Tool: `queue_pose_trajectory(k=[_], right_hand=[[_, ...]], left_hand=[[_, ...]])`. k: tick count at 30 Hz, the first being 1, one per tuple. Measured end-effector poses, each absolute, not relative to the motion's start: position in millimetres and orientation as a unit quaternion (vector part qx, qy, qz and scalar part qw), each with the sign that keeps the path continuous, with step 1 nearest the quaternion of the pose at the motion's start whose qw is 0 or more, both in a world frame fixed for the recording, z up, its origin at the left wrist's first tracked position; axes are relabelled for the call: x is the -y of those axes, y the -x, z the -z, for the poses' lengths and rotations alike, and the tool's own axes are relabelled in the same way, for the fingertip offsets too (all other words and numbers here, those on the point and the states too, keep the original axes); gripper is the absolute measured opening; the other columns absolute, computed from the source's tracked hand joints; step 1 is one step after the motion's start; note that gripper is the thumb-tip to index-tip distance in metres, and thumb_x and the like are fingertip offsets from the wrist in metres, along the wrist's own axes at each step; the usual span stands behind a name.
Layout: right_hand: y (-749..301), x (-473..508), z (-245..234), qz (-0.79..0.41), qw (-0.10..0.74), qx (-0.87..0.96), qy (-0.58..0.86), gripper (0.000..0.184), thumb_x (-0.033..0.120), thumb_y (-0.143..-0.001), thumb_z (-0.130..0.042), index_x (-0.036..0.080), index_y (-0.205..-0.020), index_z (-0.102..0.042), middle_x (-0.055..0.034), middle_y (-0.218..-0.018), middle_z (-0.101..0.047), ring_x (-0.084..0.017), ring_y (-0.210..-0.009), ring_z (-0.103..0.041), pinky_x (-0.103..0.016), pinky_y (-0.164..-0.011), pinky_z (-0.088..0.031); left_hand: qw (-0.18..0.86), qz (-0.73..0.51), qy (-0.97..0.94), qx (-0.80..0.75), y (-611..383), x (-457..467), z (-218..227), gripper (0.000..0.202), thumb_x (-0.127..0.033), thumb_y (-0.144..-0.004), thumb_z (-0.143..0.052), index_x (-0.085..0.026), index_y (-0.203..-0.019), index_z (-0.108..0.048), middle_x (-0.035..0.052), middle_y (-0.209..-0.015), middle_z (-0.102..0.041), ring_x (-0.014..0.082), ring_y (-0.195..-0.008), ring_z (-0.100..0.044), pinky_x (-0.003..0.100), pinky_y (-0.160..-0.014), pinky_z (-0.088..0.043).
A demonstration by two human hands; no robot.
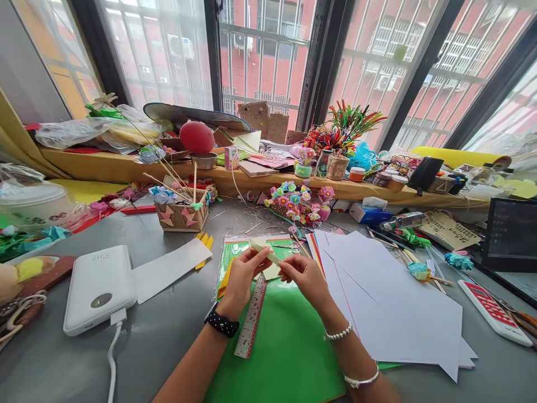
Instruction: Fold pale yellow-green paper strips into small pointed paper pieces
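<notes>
Between my two hands is a narrow, pale yellow-green paper strip [273, 258], held above the green sheet [281, 336]. My left hand [243, 274] pinches its left part, thumb against fingers. The right end sits between the thumb and fingers of my right hand [306, 277]. Below my left hand a ruler [251, 316] with a red dotted edge lies slanted on the green sheet. Scissors [289, 247] lie just beyond my fingers, partly hidden. Folded yellow paper [225, 278] is beside my left hand.
White paper sheets [403, 313] spread to the right, near a red-and-white calculator [495, 310]. On the left lie a white power bank [100, 285] with its cable and a grey-white paper strip [172, 268]. A decorated cardboard box [182, 217] and flowers [296, 204] stand behind.
</notes>
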State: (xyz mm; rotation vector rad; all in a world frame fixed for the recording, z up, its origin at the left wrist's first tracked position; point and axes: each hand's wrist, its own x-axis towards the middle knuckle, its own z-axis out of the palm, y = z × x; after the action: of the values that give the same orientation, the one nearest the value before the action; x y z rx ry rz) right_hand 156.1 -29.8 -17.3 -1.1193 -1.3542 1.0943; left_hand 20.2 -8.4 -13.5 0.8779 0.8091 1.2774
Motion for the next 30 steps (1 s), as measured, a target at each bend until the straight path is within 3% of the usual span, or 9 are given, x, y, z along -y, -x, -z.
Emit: queue_pose_trajectory(k=[7, 11, 15, 21, 30], right_hand=[[-161.1, 30.1, 17.5, -0.584, 0.479, 0.483, 0.443, 0.025, 0.036, -0.065, -0.059, 0.012, -0.061, -0.056, 0.0024, -0.050, -0.054, -0.005, -0.041, -0.048, -0.017, -0.043, -0.035], [-160.4, 29.5, 19.1, -0.600, 0.481, 0.466, 0.438, 0.032, 0.042, -0.066, -0.056, 0.013, -0.054, -0.051, 0.0042, -0.045, -0.048, -0.004, -0.037, -0.043, -0.017, -0.040, -0.031], [-159.4, 28.0, 19.7, -0.574, 0.476, 0.499, 0.442, 0.032, 0.044, -0.068, -0.053, 0.014, -0.058, -0.052, 0.0032, -0.048, -0.049, -0.006, -0.040, -0.044, -0.019, -0.042, -0.034], [-158.2, 29.4, 15.7, -0.405, 0.488, 0.605, 0.482, 0.025, 0.039, -0.063, -0.060, 0.016, -0.072, -0.058, -0.0014, -0.063, -0.058, -0.012, -0.056, -0.053, -0.023, -0.050, -0.042], [-160.1, 28.8, 16.5, -0.482, 0.483, 0.574, 0.453, 0.029, 0.041, -0.069, -0.053, 0.013, -0.069, -0.060, -0.0024, -0.058, -0.060, -0.012, -0.050, -0.057, -0.024, -0.050, -0.045]], left_hand=[[0.683, -0.482, -0.455, -0.307, -10.8, 5.3, 7.2, 0.021, -0.024, -0.061, -0.064, -0.014, -0.080, -0.062, 0.0059, -0.085, -0.062, 0.0165, -0.078, -0.057, 0.030, -0.075, -0.044], [0.669, -0.499, -0.443, -0.327, -10.5, 4.6, 8.4, 0.018, -0.024, -0.058, -0.066, -0.016, -0.074, -0.063, 0.0033, -0.081, -0.064, 0.0143, -0.077, -0.057, 0.026, -0.075, -0.044], [0.651, -0.514, -0.436, -0.350, -12.2, 4.9, 9.4, 0.021, -0.028, -0.059, -0.065, -0.016, -0.076, -0.062, 0.0032, -0.082, -0.064, 0.0142, -0.077, -0.057, 0.024, -0.073, -0.044], [0.634, -0.511, -0.467, -0.345, -13.6, 7.0, 8.9, 0.020, -0.029, -0.060, -0.064, -0.015, -0.074, -0.063, 0.0028, -0.077, -0.063, 0.0149, -0.073, -0.058, 0.028, -0.073, -0.045], [0.646, -0.481, -0.489, -0.334, -12.2, 4.1, 11.0, 0.025, -0.027, -0.063, -0.061, -0.013, -0.084, -0.063, 0.0056, -0.081, -0.065, 0.0167, -0.075, -0.059, 0.030, -0.074, -0.045]])
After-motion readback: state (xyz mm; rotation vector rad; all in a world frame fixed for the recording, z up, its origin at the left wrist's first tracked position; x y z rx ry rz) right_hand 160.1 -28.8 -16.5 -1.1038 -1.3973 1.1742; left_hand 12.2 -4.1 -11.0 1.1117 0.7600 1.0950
